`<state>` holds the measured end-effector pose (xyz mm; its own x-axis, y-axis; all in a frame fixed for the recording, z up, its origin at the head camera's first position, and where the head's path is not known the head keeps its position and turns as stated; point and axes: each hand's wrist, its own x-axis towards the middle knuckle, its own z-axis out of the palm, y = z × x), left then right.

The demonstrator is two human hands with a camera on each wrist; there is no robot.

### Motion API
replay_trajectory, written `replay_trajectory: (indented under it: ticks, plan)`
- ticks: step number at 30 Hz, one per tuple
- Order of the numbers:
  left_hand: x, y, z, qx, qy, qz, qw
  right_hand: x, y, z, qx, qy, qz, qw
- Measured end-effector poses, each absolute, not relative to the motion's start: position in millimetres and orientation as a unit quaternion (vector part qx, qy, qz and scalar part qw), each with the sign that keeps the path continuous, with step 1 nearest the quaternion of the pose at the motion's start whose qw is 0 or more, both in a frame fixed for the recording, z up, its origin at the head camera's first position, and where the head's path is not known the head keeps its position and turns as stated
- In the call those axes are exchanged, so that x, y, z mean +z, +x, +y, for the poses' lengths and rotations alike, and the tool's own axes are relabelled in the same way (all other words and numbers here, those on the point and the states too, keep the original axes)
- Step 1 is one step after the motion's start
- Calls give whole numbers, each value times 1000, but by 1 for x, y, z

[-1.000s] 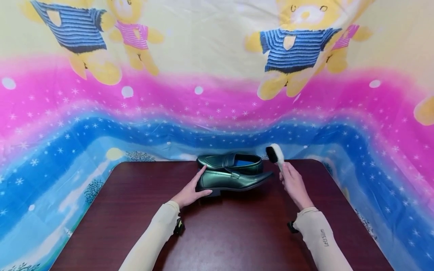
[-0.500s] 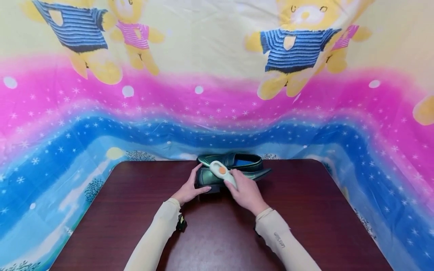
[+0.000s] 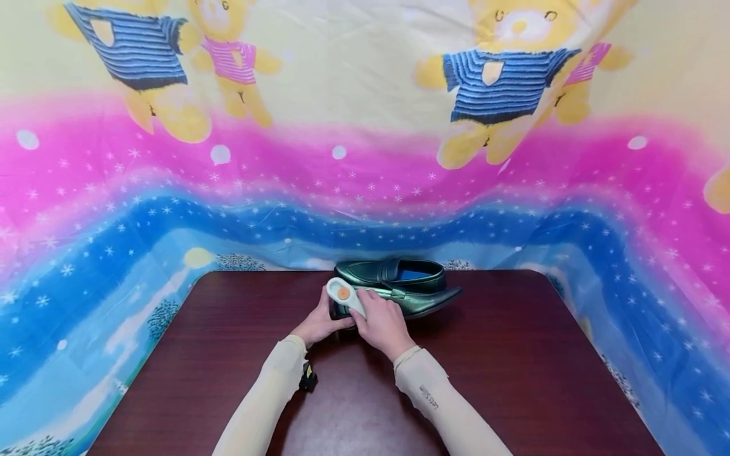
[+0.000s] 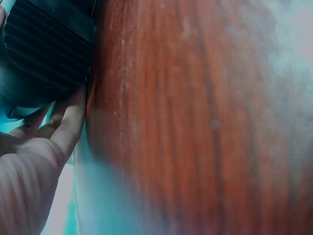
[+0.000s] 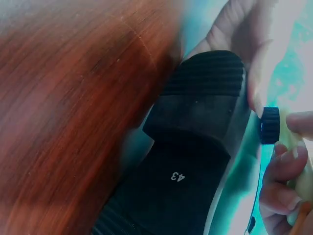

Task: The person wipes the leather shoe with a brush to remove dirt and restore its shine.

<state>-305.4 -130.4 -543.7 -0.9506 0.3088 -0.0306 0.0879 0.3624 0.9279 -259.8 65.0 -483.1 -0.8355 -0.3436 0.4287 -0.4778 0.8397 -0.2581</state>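
My left hand (image 3: 315,325) grips the heel end of the near dark green loafer (image 3: 426,304), which is tipped so its sole faces me. In the left wrist view, the ribbed heel (image 4: 46,51) lies beside that hand's fingers. A brush (image 3: 344,291) with a pale handle and an orange spot is held in my right hand (image 3: 383,322), over the loafer's heel end. The brush's bristles are hidden from above. The right wrist view shows the black sole (image 5: 177,164) marked 43. Behind stands the other loafer (image 3: 365,270), upright with a blue insole.
Both loafers are at the far edge of a dark red-brown wooden table (image 3: 502,367). A patterned cloth (image 3: 365,180) with bears and snowflakes hangs behind and beside the table.
My right hand has brought the brush from the right of the loafers leftward along the near one to its heel end. My left hand stays at the heel.
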Motion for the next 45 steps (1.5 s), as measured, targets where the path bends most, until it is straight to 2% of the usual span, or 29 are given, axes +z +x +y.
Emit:
replay_trajectory:
  ticks: [9,27,36,45]
  plan:
    - [-544,-307,-132,568,135,807,85,-485,-260,73,184,197,-944,190]
    - [-540,-308,-133,562,119,810,116,-475,-257,135,224,127,-951,173]
    - [-548,-309,-137,577,145,793,132,-475,-250,124,241,129,-943,189]
    - [-549,-312,-135,591,151,783,120,-485,-252,84,204,227,-938,163]
